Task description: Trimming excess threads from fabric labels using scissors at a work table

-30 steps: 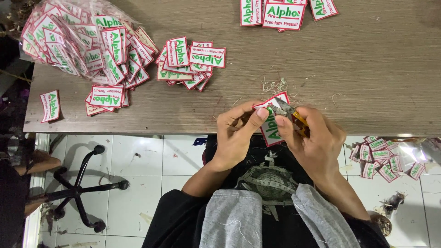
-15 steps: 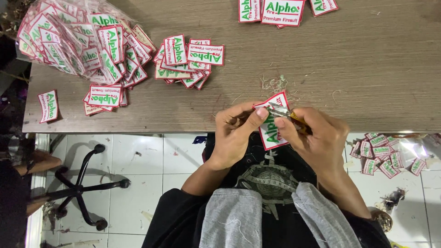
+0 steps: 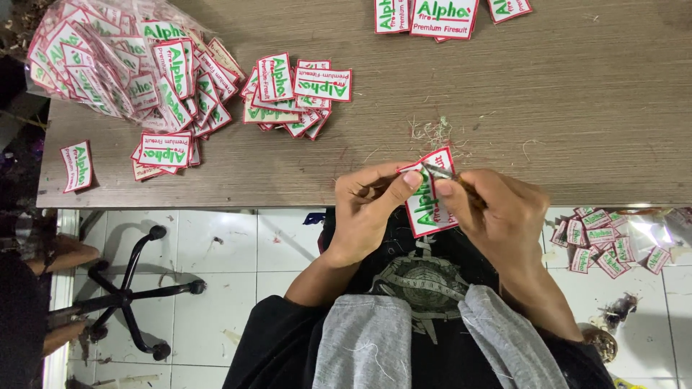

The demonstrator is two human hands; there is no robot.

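The left hand [image 3: 371,212] pinches one embroidered patch [image 3: 430,193], white with a red border and green letters, by its left edge between thumb and fingers, and holds it just over the near edge of the wooden bench [image 3: 562,101]. The right hand [image 3: 497,209] is closed around a small metal snipping tool [image 3: 440,171], with its tip touching the upper edge of the patch. It seems that the step in hand is the trimming of loose threads from the border; a small heap of cut threads [image 3: 436,132] lies on the bench just beyond the patch. In my judgement the next move calls for a steady pinch and a small turn of the patch, so that the tool meets only the stray thread and not the stitched border. A plastic bag full of patches [image 3: 108,61] lies at the far left, a loose pile of patches [image 3: 299,90] is beside it, and more patches on the floor [image 3: 602,241] lie at the right.
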